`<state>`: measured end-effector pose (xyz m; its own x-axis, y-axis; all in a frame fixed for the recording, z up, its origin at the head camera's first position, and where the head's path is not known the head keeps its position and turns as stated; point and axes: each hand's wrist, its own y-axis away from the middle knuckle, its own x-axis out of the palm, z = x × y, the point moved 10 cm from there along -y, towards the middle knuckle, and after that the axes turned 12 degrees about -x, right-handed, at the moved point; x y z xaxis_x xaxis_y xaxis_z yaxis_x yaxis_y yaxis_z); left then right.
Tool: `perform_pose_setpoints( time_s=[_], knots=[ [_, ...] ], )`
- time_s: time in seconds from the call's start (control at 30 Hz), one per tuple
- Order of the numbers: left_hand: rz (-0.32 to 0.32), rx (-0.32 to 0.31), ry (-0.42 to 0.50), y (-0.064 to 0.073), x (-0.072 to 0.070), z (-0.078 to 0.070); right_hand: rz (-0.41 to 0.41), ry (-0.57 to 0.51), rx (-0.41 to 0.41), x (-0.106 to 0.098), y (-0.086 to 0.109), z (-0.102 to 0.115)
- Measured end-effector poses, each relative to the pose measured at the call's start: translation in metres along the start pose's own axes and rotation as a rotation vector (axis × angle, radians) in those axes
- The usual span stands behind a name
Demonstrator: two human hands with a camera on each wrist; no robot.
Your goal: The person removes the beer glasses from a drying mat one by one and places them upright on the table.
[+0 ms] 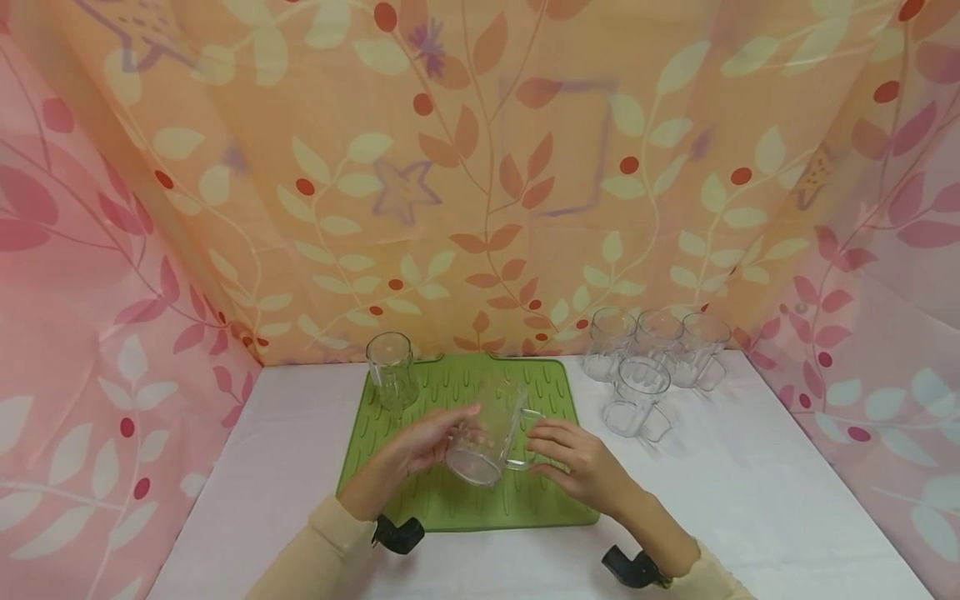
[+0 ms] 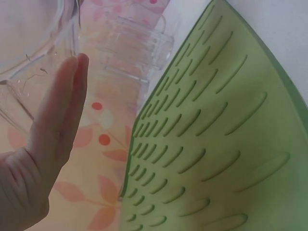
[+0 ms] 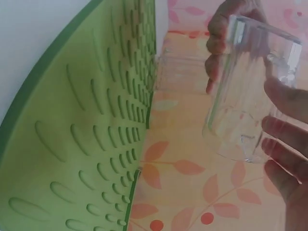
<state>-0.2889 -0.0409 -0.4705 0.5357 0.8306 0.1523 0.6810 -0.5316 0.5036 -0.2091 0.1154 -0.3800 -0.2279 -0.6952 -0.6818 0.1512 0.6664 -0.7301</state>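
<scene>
A clear glass mug (image 1: 480, 450) is held tilted above the green ribbed mat (image 1: 420, 508). My left hand (image 1: 431, 437) grips the mug's body from the left side; the right wrist view shows its curled fingers (image 3: 216, 53) behind the glass. On the other side, my right hand (image 1: 577, 462) holds the mug's handle (image 1: 517, 463) between thumb and fingers. Part of the handle is hidden by those fingers. Another glass mug (image 1: 393, 375) stands on the mat's far left corner, apart from both hands.
Several more clear glass mugs (image 1: 637, 396) stand grouped on the white tabletop (image 1: 750, 500) to the right of the mat. A leaf-patterned cloth (image 1: 480, 208) rises behind the table, with pink cloth (image 1: 67, 350) at the sides.
</scene>
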Motion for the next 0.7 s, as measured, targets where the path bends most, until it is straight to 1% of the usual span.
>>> perform_pose_setpoints(
  time_s=[0.1,0.2,0.37,0.47,0.57,0.7],
  knots=[
    [-0.041,0.024,-0.009,0.002,-0.003,-0.002,0.007,-0.037,0.011,0.001,0.0,-0.001],
    [-0.072,0.047,-0.013,0.004,-0.004,-0.003,-0.004,-0.07,0.03,0.002,0.0,-0.003],
    [-0.14,0.077,-0.051,0.008,-0.007,-0.003,-0.079,-0.129,0.086,-0.004,0.001,-0.009],
    [-0.189,0.091,-0.084,0.013,-0.008,-0.004,-0.133,-0.148,0.119,-0.008,0.001,-0.014],
    [-0.239,0.106,-0.111,0.016,-0.009,-0.004,-0.162,-0.156,0.157,-0.011,0.003,-0.018],
    [-0.258,0.132,-0.116,0.019,-0.007,-0.002,-0.182,-0.169,0.199,-0.012,0.005,-0.023]
  ],
)
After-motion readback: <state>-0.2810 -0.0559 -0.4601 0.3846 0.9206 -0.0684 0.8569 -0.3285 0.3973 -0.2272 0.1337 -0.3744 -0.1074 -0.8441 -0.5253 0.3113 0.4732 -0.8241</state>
